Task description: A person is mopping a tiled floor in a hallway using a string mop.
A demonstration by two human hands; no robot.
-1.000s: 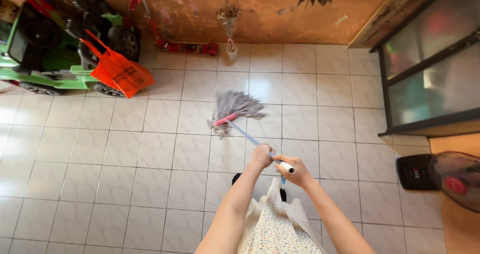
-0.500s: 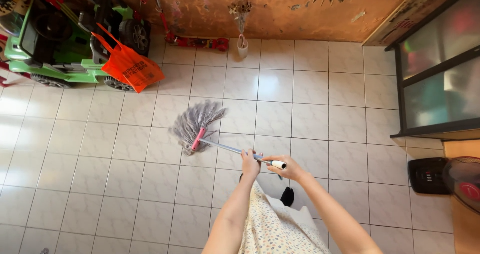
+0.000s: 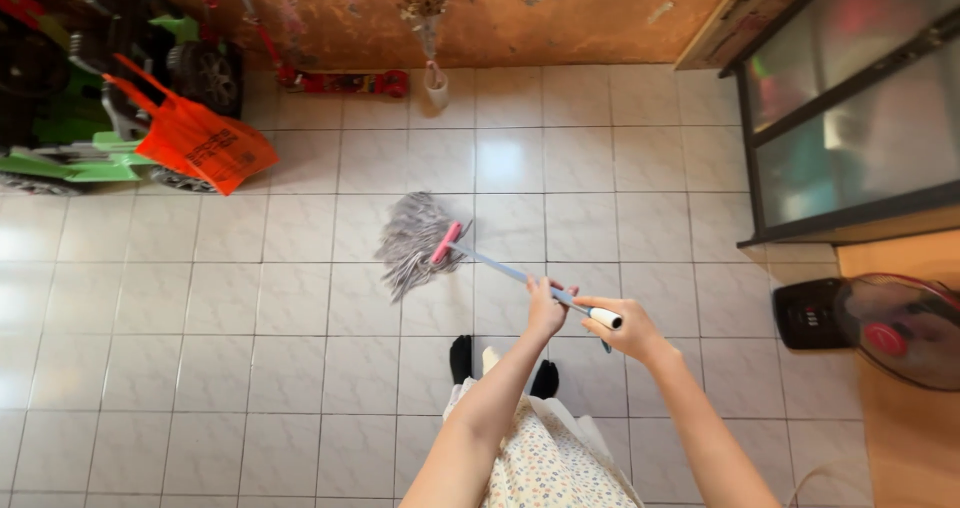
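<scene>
Both my hands grip the handle of a string mop. My left hand (image 3: 546,306) holds the blue-grey shaft lower down. My right hand (image 3: 624,328) wraps the white end of the handle. The grey mop head (image 3: 412,240), joined by a pink clamp, lies spread on the white tiled floor (image 3: 300,368) ahead of me and to the left. My feet in black socks (image 3: 460,358) stand on the tiles below my hands.
A green ride-on toy car with an orange bag (image 3: 195,143) stands at the far left by the orange wall. A red scooter (image 3: 345,81) and a pale vase (image 3: 435,83) rest against that wall. A dark glass cabinet (image 3: 850,118) and an electric fan (image 3: 880,323) stand at the right.
The mop head swept left across the tiles, then came back toward the middle. My hands stayed on the handle throughout.
</scene>
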